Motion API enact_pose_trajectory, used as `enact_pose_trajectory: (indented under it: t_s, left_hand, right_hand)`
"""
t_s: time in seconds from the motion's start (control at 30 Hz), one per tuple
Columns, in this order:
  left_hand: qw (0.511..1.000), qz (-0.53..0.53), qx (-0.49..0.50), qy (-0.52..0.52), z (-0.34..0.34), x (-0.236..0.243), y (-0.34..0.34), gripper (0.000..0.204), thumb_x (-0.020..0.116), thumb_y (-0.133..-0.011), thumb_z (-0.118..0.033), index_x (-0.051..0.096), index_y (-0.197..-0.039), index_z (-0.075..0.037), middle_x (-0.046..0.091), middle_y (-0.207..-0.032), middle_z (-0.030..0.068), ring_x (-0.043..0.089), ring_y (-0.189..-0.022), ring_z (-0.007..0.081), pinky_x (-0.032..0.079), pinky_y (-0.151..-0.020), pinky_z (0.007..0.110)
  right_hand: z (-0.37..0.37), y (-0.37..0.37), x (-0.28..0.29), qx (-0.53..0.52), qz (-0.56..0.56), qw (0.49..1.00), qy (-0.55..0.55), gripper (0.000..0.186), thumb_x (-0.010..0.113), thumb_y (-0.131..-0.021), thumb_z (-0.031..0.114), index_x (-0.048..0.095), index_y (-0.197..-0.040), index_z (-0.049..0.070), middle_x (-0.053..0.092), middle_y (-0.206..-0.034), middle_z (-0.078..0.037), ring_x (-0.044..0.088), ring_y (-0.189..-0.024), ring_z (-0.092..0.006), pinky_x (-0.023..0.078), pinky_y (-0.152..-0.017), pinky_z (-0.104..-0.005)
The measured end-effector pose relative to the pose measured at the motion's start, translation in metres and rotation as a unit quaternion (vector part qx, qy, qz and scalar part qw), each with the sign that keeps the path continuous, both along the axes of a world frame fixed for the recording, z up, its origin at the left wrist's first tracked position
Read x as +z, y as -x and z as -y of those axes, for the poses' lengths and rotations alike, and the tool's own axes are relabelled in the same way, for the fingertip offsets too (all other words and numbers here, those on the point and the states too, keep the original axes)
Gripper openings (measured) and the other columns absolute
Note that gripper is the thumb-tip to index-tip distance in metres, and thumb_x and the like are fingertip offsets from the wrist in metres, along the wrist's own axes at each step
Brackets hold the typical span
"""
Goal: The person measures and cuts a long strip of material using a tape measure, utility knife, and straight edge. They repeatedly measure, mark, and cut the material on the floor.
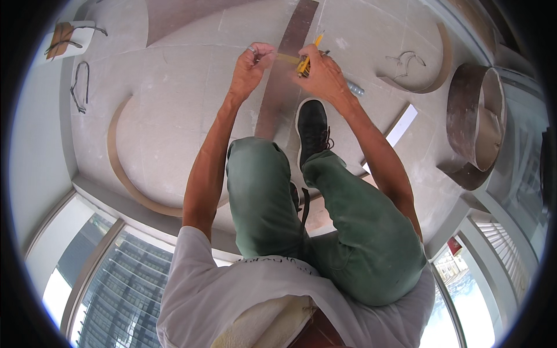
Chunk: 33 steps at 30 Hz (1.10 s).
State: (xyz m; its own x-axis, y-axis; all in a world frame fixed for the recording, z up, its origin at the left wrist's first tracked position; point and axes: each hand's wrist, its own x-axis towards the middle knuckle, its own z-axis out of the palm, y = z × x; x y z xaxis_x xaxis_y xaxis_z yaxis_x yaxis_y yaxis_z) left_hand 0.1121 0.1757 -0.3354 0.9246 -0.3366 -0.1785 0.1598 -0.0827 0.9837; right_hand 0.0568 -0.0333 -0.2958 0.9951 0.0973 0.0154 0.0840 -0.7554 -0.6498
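A long dark brown strip (284, 95) lies on the floor in front of me, running away from my knees. Over it, a short length of yellow tape blade (288, 58) stretches between my hands. My left hand (253, 68) is closed, thumb and fingertips pinching the blade's free end. My right hand (325, 75) is wrapped round a yellow and black tape measure (303, 67), most of it hidden by the fingers. A yellow pencil (319, 39) sticks up from the same hand. My black shoe (313, 124) stands just right of the strip.
Rolled brown strip material (461, 110) stands at the right. A curved tan strip (114, 156) lies at the left, another (445, 61) at the far right near thin wire (409, 61). A white bar (401, 124) and a clear bottle-like thing (355, 89) lie near my right arm.
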Motion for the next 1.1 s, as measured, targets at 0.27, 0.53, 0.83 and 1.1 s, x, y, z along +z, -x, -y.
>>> enact_pose_trajectory:
  t_s: [0.27, 0.53, 0.83, 1.1]
  left_hand:
    - [0.998, -0.035, 0.007, -0.051, -0.032, -0.067, -0.038, 0.016, 0.062, -0.097, -0.011, 0.062, -0.111, -0.004, 0.065, -0.096, 0.0035, 0.06, -0.087, 0.0088, 0.052, -0.084, 0.024]
    - [0.996, 0.001, -0.021, -0.089, -0.002, -0.106, -0.021, 0.017, 0.064, -0.091, -0.011, 0.067, -0.106, -0.004, 0.072, -0.096, 0.0075, 0.067, -0.088, 0.015, 0.053, -0.08, 0.03]
    - [0.95, 0.125, -0.049, -0.284, 0.016, -0.089, -0.02, 0.015, 0.064, -0.092, -0.012, 0.069, -0.106, -0.008, 0.072, -0.094, 0.0114, 0.068, -0.085, 0.0213, 0.053, -0.078, 0.033]
    - [0.941, 0.167, -0.085, -0.283, 0.023, -0.097, -0.023, 0.012, 0.064, -0.092, -0.014, 0.07, -0.098, -0.006, 0.071, -0.093, 0.013, 0.068, -0.085, 0.0286, 0.053, -0.078, 0.037]
  right_hand:
    - [0.081, 0.02, -0.072, -0.041, -0.022, 0.99, 0.136, 0.038, 0.073, -0.084, 0.028, 0.057, -0.114, 0.012, 0.066, -0.088, -0.017, 0.064, -0.086, -0.0366, 0.05, -0.08, -0.0462]
    - [0.085, 0.048, -0.108, -0.073, 0.032, 0.986, 0.146, 0.025, 0.07, -0.081, 0.025, 0.064, -0.102, 0.013, 0.068, -0.088, -0.015, 0.063, -0.089, -0.033, 0.046, -0.082, -0.0461]
    - [0.069, 0.062, -0.104, -0.121, 0.031, 0.971, 0.202, 0.02, 0.072, -0.079, 0.023, 0.064, -0.095, 0.013, 0.066, -0.084, -0.014, 0.063, -0.089, -0.0328, 0.045, -0.08, -0.0459]
    - [0.066, 0.07, -0.098, -0.135, 0.026, 0.967, 0.216, 0.024, 0.073, -0.08, 0.025, 0.065, -0.099, 0.012, 0.066, -0.091, -0.014, 0.061, -0.095, -0.0328, 0.045, -0.084, -0.0466]
